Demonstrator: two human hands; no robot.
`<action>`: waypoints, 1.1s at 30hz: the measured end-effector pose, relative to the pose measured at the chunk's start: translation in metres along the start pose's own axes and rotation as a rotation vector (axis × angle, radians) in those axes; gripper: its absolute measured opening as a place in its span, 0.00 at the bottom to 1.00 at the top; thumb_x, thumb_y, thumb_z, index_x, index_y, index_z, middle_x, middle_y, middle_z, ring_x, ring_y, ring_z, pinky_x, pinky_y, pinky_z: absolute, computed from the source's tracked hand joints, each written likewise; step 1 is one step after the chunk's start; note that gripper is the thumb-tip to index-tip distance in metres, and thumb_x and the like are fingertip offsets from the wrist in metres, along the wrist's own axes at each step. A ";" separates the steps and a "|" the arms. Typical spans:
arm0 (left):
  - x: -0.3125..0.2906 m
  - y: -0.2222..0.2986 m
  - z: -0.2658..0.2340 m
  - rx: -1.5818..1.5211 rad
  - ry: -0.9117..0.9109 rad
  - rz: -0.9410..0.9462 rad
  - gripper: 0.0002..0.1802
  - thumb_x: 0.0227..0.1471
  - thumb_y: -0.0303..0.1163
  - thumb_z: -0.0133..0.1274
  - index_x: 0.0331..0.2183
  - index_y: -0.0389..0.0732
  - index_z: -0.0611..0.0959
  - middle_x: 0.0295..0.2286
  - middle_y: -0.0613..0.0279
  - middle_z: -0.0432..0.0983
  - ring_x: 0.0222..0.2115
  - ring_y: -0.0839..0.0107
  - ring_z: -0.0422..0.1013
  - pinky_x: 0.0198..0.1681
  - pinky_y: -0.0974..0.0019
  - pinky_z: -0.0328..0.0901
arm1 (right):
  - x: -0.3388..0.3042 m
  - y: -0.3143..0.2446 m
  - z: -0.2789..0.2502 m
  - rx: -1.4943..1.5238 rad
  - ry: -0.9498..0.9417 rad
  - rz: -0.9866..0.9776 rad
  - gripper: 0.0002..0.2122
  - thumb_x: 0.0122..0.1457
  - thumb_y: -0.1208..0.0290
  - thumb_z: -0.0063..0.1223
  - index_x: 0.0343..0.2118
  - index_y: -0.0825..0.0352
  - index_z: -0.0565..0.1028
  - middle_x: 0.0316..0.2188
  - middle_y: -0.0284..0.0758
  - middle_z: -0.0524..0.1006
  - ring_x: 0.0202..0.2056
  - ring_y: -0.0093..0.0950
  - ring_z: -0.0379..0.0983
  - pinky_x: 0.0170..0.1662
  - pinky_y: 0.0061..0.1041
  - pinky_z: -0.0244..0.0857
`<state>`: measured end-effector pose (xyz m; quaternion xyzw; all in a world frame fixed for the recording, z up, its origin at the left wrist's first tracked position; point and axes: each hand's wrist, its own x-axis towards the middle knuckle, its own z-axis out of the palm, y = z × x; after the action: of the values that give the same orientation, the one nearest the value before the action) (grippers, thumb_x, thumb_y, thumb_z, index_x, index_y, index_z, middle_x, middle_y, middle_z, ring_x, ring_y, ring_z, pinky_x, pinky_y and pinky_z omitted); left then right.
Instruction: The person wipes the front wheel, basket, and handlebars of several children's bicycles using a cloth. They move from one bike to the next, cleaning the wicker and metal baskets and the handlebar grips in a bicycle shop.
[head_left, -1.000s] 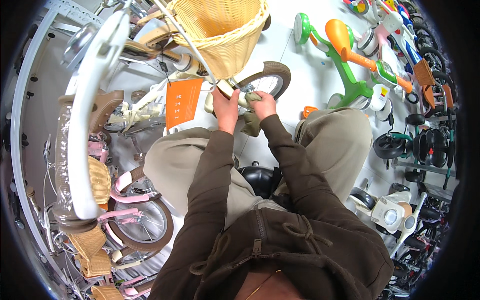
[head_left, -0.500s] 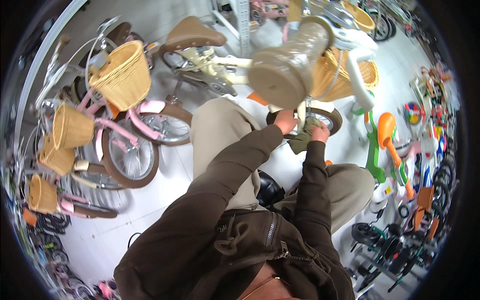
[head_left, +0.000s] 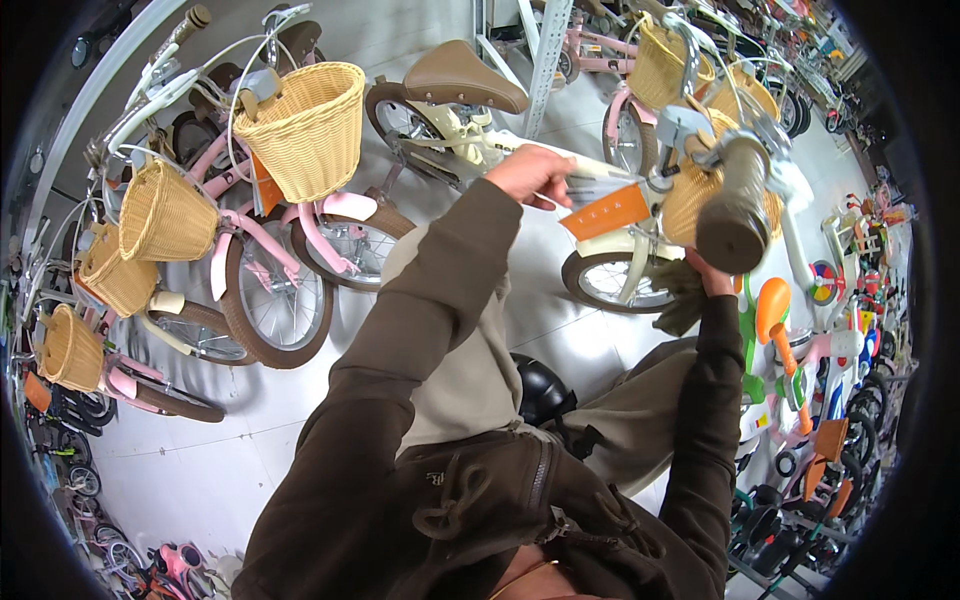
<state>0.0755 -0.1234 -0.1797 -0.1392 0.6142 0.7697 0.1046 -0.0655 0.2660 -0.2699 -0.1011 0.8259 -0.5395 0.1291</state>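
A small cream bicycle stands in front of me, with a brown saddle (head_left: pixel 465 75), a cream frame tube (head_left: pixel 590 165) and a brown-tyred front wheel (head_left: pixel 610 285). My left hand (head_left: pixel 533 177) is beside the frame tube, fingers curled; what they hold, if anything, is hidden. Just right of it an orange tag (head_left: pixel 606 212) hangs at the frame. My right hand (head_left: pixel 710 277) is closed on an olive-green cloth (head_left: pixel 682 300) near the front wheel. The brown handlebar grip (head_left: pixel 735 215) covers part of that hand. A wicker basket (head_left: pixel 690 205) sits behind the grip.
At the left, several pink bicycles carry wicker baskets (head_left: pixel 305 130). A metal shelf post (head_left: pixel 548 70) rises behind the cream bicycle. On the right stand a green and orange ride-on toy (head_left: pixel 772 305) and several small bikes. A black rounded object (head_left: pixel 540 388) lies between my legs.
My left hand has moved from the front wheel up to the frame tube. My right hand still has the cloth. The view has shifted, and the handlebar grip appears farther right and smaller.
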 end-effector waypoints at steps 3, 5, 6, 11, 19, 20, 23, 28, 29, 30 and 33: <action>0.026 0.007 -0.039 -0.528 0.027 0.122 0.12 0.55 0.36 0.44 0.21 0.43 0.71 0.18 0.65 0.70 0.27 0.67 0.73 0.33 0.59 0.68 | 0.014 0.007 -0.010 0.077 -0.205 0.091 0.14 0.46 0.67 0.63 0.35 0.68 0.76 0.28 0.28 0.76 0.28 0.18 0.70 0.34 0.22 0.65; 0.052 0.011 -0.067 -0.835 0.244 0.179 0.10 0.54 0.31 0.42 0.22 0.41 0.70 0.20 0.62 0.71 0.26 0.66 0.72 0.32 0.58 0.68 | 0.017 0.002 -0.005 -0.172 -0.331 0.144 0.15 0.45 0.70 0.64 0.36 0.68 0.76 0.31 0.30 0.77 0.31 0.20 0.71 0.36 0.23 0.65; 0.065 0.013 -0.081 -0.912 0.456 0.184 0.08 0.53 0.29 0.41 0.23 0.40 0.70 0.21 0.60 0.71 0.25 0.65 0.71 0.32 0.58 0.68 | 0.014 -0.002 0.002 -0.030 -0.258 0.313 0.17 0.44 0.71 0.65 0.38 0.69 0.75 0.33 0.31 0.76 0.33 0.20 0.71 0.38 0.23 0.65; 0.109 -0.002 -0.138 -1.027 0.974 0.238 0.15 0.53 0.36 0.35 0.39 0.47 0.74 0.43 0.59 0.70 0.44 0.64 0.67 0.42 0.58 0.63 | -0.004 -0.017 0.040 -0.226 -0.304 0.059 0.21 0.43 0.72 0.65 0.42 0.69 0.72 0.35 0.32 0.74 0.38 0.21 0.69 0.42 0.21 0.63; 0.157 -0.014 -0.166 -1.304 0.842 0.582 0.36 0.54 0.61 0.26 0.55 0.50 0.65 0.57 0.66 0.55 0.56 0.63 0.53 0.60 0.58 0.42 | 0.010 0.022 0.070 0.050 -0.056 0.143 0.27 0.42 0.74 0.66 0.47 0.67 0.67 0.42 0.34 0.72 0.44 0.28 0.68 0.47 0.27 0.64; 0.159 -0.016 -0.166 -1.305 0.849 0.544 0.36 0.54 0.62 0.25 0.56 0.51 0.64 0.58 0.67 0.54 0.57 0.62 0.51 0.60 0.55 0.41 | 0.011 0.020 0.073 -0.036 -0.020 0.036 0.28 0.42 0.74 0.66 0.48 0.67 0.67 0.43 0.34 0.72 0.44 0.28 0.68 0.47 0.27 0.64; 0.159 -0.018 -0.177 -1.398 0.757 0.522 0.38 0.53 0.65 0.22 0.56 0.53 0.63 0.58 0.68 0.53 0.58 0.62 0.50 0.60 0.49 0.41 | 0.007 0.004 0.084 -0.139 0.028 -0.067 0.31 0.42 0.75 0.65 0.51 0.67 0.64 0.47 0.35 0.69 0.46 0.29 0.67 0.49 0.27 0.63; 0.168 -0.013 -0.194 -1.136 0.894 0.254 0.36 0.53 0.63 0.22 0.53 0.53 0.67 0.55 0.69 0.58 0.55 0.63 0.55 0.54 0.46 0.49 | -0.012 -0.036 0.102 0.141 -0.035 0.176 0.36 0.46 0.77 0.60 0.60 0.65 0.55 0.55 0.35 0.62 0.52 0.24 0.60 0.54 0.23 0.55; 0.171 -0.012 -0.194 -1.187 0.880 0.276 0.35 0.53 0.63 0.23 0.52 0.53 0.67 0.55 0.68 0.58 0.54 0.63 0.55 0.54 0.46 0.50 | -0.015 -0.042 0.104 0.243 -0.067 0.199 0.36 0.46 0.76 0.60 0.59 0.65 0.55 0.54 0.35 0.63 0.52 0.25 0.60 0.54 0.23 0.55; 0.175 -0.011 -0.195 -1.226 0.866 0.295 0.35 0.53 0.62 0.23 0.52 0.52 0.67 0.54 0.68 0.59 0.54 0.63 0.56 0.54 0.47 0.50 | -0.016 -0.046 0.107 0.362 -0.079 0.227 0.36 0.46 0.75 0.61 0.59 0.65 0.55 0.53 0.34 0.63 0.52 0.25 0.60 0.54 0.23 0.55; 0.182 -0.012 -0.197 -1.289 0.834 0.327 0.33 0.53 0.59 0.25 0.50 0.50 0.69 0.53 0.67 0.61 0.52 0.62 0.58 0.53 0.49 0.52 | -0.009 -0.054 0.111 0.378 -0.093 0.179 0.34 0.45 0.75 0.62 0.56 0.66 0.58 0.49 0.34 0.65 0.50 0.25 0.62 0.53 0.24 0.56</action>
<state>-0.0744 -0.3142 -0.2934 -0.3577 0.0475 0.8642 -0.3507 -0.0198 0.1516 -0.2622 -0.0259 0.7088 -0.6659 0.2312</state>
